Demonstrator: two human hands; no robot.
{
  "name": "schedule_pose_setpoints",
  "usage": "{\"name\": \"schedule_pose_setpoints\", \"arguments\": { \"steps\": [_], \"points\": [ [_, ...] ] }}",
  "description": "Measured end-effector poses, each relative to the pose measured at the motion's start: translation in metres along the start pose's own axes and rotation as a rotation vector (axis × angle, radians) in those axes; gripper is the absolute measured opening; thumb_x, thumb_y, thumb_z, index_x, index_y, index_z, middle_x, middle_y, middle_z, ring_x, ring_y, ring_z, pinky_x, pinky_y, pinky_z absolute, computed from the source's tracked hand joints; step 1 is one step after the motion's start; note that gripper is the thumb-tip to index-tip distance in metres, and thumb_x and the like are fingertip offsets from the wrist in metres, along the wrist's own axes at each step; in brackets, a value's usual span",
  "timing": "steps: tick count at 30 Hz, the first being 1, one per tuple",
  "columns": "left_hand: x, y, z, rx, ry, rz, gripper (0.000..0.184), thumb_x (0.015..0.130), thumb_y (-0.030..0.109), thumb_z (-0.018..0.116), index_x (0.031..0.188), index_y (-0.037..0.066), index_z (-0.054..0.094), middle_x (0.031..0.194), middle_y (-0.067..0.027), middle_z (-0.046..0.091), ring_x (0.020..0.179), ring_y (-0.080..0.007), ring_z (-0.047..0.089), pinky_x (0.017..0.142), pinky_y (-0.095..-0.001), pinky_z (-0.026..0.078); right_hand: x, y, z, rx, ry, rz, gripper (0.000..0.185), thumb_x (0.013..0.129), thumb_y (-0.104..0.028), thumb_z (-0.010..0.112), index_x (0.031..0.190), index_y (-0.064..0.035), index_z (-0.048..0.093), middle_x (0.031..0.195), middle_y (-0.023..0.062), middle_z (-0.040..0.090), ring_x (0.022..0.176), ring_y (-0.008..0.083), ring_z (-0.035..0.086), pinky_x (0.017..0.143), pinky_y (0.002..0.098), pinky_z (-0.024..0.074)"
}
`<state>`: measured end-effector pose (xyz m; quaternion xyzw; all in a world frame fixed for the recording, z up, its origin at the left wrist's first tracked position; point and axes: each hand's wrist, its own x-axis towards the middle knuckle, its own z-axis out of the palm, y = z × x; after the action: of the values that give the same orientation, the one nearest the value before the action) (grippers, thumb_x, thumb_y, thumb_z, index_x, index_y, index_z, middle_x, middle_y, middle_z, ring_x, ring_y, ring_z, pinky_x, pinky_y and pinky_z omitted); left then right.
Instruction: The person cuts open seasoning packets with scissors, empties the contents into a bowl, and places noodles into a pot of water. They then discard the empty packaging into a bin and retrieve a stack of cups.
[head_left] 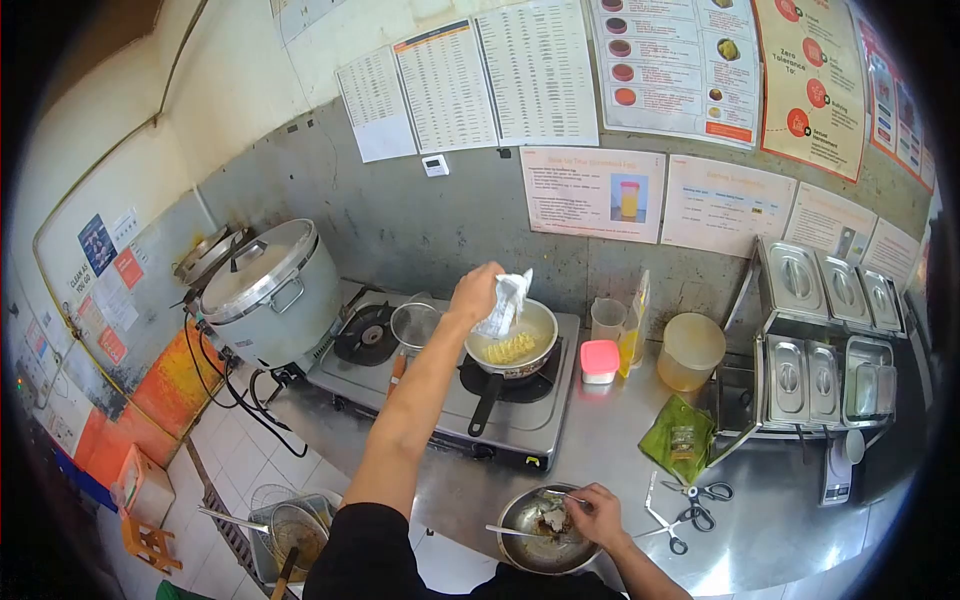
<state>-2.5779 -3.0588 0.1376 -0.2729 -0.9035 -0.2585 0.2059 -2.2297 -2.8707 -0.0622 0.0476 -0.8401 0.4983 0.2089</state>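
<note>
My left hand [476, 293] is closed around a white and silver packet [506, 305], tipped over the pan. Under it, a block of instant noodles [511, 348] sits in pale liquid in a black-handled frying pan [486, 402] on the right burner. My right hand [597, 516] is closed at the rim of a metal bowl [516, 560], apparently gripping a thin metal utensil [566, 494]. Inside the bowl are dark and whitish contents [552, 525] and a second silver utensil handle [508, 531].
A wire strainer [415, 325] lies by the left burner, beside a large rice cooker [272, 290]. Right of the stove [425, 398] are a pink-lidded tub [600, 362], a round container [691, 352], a green wrapper [678, 440], scissors [694, 515] and a rack of lidded steel pans [795, 280].
</note>
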Motion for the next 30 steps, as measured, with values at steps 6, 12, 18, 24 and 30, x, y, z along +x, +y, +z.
{"name": "schedule_pose_setpoints", "arguments": {
  "steps": [6, 12, 18, 24, 30],
  "points": [
    [0.027, -0.016, -0.009, -0.268, 0.156, -0.013, 0.013, 0.09, 0.008, 0.043, 0.1, 0.004, 0.049, 0.089, -0.0197, 0.057, 0.09, -0.0356, 0.057, 0.078, -0.0414, 0.044, 0.001, -0.008, -0.004, 0.025, -0.053, 0.113, 0.01, 0.073, -0.011, 0.071, 0.08, -0.0042, 0.069, 0.075, 0.0097, 0.063, 0.067, 0.0216, 0.062, 0.058, 0.0295, 0.0497],
    [0.026, 0.004, -0.025, -0.926, 0.008, -0.539, 0.034, 0.098, 0.031, 0.038, 0.12, 0.005, 0.036, 0.104, -0.013, 0.054, 0.092, -0.0195, 0.056, 0.081, -0.0369, 0.046, 0.001, -0.002, -0.002, 0.026, -0.021, 0.087, 0.011, 0.072, -0.015, 0.072, 0.078, -0.0054, 0.069, 0.074, 0.0073, 0.063, 0.059, 0.0187, 0.061, 0.052, 0.0275, 0.0486],
    [0.02, -0.018, -0.015, -1.182, -0.128, -0.646, 0.054, 0.097, 0.043, 0.032, 0.134, 0.006, 0.019, 0.116, -0.0141, 0.048, 0.099, -0.0179, 0.054, 0.078, -0.035, 0.051, 0.0, 0.001, -0.001, 0.047, -0.006, 0.069, 0.01, 0.072, -0.013, 0.072, 0.078, -0.0051, 0.069, 0.074, 0.0083, 0.063, 0.061, 0.0193, 0.062, 0.054, 0.028, 0.0504],
    [0.02, -0.015, -0.01, -1.099, -0.162, -0.542, 0.027, 0.093, 0.026, 0.051, 0.107, 0.003, 0.048, 0.097, -0.0096, 0.063, 0.081, -0.0187, 0.063, 0.071, -0.0307, 0.051, 0.001, 0.0, -0.003, 0.037, -0.034, 0.113, 0.012, 0.072, -0.013, 0.072, 0.08, -0.0051, 0.069, 0.074, 0.0086, 0.063, 0.063, 0.0204, 0.062, 0.055, 0.0284, 0.051],
    [0.021, -0.014, 0.003, -0.375, 0.102, -0.236, 0.031, 0.079, 0.011, 0.065, 0.107, 0.0, 0.057, 0.096, -0.0174, 0.065, 0.08, -0.0226, 0.063, 0.072, -0.0318, 0.05, 0.001, 0.005, -0.002, 0.023, -0.011, 0.034, 0.011, 0.073, -0.013, 0.071, 0.08, -0.0052, 0.069, 0.074, 0.0081, 0.063, 0.062, 0.02, 0.062, 0.055, 0.0283, 0.0505]
  ]
}}
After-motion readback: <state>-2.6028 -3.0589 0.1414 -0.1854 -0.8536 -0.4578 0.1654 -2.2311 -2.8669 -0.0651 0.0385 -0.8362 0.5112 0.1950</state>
